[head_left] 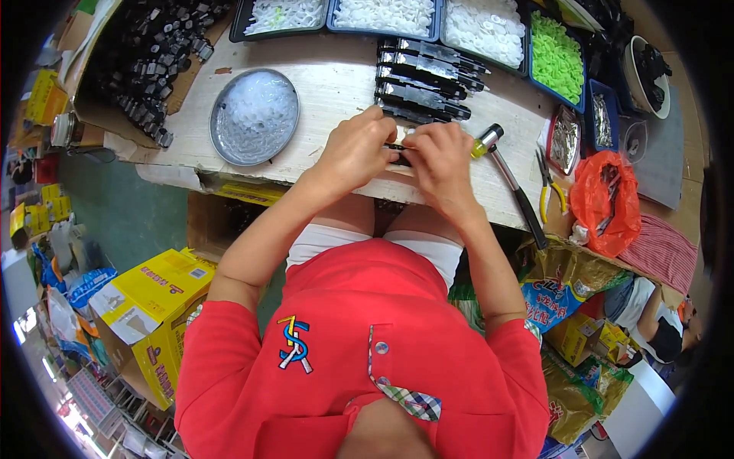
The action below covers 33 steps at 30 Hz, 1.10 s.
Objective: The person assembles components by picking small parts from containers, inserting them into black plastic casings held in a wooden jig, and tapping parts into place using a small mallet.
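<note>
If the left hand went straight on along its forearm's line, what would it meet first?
The left hand would probably meet the row of elongated black parts on the white worktable first; height clearance is unclear.

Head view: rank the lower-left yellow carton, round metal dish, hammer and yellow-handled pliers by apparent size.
1. Yellow carton
2. Metal dish
3. Hammer
4. Pliers
Apparent size only; differing distances leave true sizes unsure.

- The small black part [399, 158] between the bare left hand [353, 145] and bare right hand [442, 157] was mostly covered by fingers, its shape unclear.
- The middle blue-rimmed rectangular tray [382, 35] of small white plastic pieces [386, 15] was cut off by the upper edge.
- The crinkled red plastic bag [625, 218] partly hid thin silvery pieces [610, 195].
</note>
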### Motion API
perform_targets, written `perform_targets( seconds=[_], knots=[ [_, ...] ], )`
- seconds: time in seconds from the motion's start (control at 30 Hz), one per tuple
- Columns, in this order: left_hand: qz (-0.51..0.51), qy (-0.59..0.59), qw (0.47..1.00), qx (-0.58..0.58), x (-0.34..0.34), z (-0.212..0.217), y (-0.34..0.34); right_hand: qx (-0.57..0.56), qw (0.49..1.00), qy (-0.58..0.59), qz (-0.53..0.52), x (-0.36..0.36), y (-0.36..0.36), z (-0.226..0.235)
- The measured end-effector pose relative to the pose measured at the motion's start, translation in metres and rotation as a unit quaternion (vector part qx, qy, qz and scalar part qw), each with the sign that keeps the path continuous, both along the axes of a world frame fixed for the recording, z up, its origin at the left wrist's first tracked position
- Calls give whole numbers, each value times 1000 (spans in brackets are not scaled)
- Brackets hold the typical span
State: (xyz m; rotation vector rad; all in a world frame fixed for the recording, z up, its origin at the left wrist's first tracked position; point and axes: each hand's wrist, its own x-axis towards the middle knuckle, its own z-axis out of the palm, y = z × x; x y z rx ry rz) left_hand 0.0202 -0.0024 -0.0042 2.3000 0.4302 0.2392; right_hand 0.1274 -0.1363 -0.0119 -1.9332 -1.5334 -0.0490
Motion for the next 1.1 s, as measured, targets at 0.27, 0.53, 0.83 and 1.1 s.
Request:
perform_targets(
  seconds=[0.27,0.53,0.83,1.1],
  knots=[
    [-97,33,995,-11,55,43,30,-38,936,-101,-336,141,-96,19],
    [-106,24,965,239,214,45,30,-269,871,-108,-397,180,-116,-1],
    [-184,-90,952,228,239,6,58,-181,921,-13,-345,192,-126,5],
    [-143,-29,952,270,226,27,35,-103,934,-18,-341,185,-132,4]
  ],
)
